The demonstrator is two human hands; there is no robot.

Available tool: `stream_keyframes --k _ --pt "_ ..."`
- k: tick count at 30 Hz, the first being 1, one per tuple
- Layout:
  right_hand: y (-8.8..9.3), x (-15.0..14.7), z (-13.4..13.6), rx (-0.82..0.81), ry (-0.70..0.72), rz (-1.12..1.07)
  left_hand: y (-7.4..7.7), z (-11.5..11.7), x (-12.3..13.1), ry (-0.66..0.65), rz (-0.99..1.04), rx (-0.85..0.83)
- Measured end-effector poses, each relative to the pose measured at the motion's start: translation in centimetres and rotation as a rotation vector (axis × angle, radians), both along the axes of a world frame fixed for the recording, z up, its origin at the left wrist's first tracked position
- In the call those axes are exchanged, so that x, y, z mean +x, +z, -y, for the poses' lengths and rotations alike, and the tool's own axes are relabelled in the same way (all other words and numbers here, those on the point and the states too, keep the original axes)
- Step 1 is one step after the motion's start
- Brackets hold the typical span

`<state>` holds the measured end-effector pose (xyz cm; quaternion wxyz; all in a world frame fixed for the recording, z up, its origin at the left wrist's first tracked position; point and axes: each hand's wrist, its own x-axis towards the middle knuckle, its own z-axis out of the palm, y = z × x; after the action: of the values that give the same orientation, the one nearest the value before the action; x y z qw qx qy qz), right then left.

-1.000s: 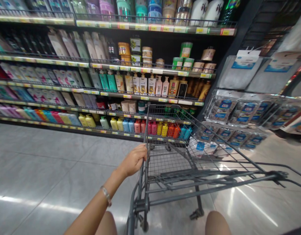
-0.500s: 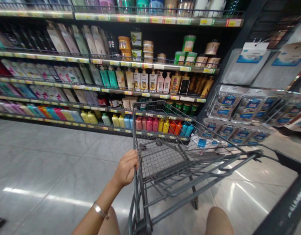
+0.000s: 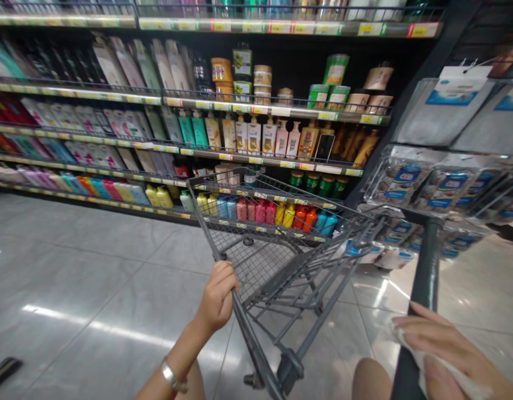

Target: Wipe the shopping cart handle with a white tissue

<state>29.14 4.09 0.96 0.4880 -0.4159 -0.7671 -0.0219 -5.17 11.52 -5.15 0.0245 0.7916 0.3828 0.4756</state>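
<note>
An empty grey wire shopping cart [image 3: 205,225] stands at an angle before me. My left hand [image 3: 218,297], with a silver bracelet on the wrist, is closed around the cart's left top rail. At the lower right, my right hand [image 3: 452,339] lies over the cart's dark handle bar [image 3: 425,272]. Under its bent fingers is a crumpled white tissue [image 3: 460,375], pressed against the bar. The far end of the handle points toward the shelves.
Shelves [image 3: 256,105] of bottles and jars fill the back, with pink bottles [image 3: 260,211] low behind the cart. Packaged goods [image 3: 446,189] hang on hooks at the right. Grey tiled floor [image 3: 114,266] stretches to the left, with a dark object [image 3: 4,372] at its lower left edge.
The cart has turned, its far left corner swinging left and its handle swinging inward. My right hand has come into view on the handle with the tissue. My left hand still grips the rail.
</note>
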Motion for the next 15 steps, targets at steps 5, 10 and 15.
stream_keyframes --k 5,10,15 --pt "-0.1 1.1 -3.2 0.035 -0.087 -0.135 -0.3 0.2 0.3 0.053 -0.095 -0.008" --pt "0.8 1.5 -6.5 -0.08 -0.221 -0.145 -0.6 0.2 0.9 0.074 -0.179 0.026" --pt "1.7 0.9 -8.2 -0.194 -0.229 -0.209 -0.9 0.2 1.8 0.156 -0.213 0.073"
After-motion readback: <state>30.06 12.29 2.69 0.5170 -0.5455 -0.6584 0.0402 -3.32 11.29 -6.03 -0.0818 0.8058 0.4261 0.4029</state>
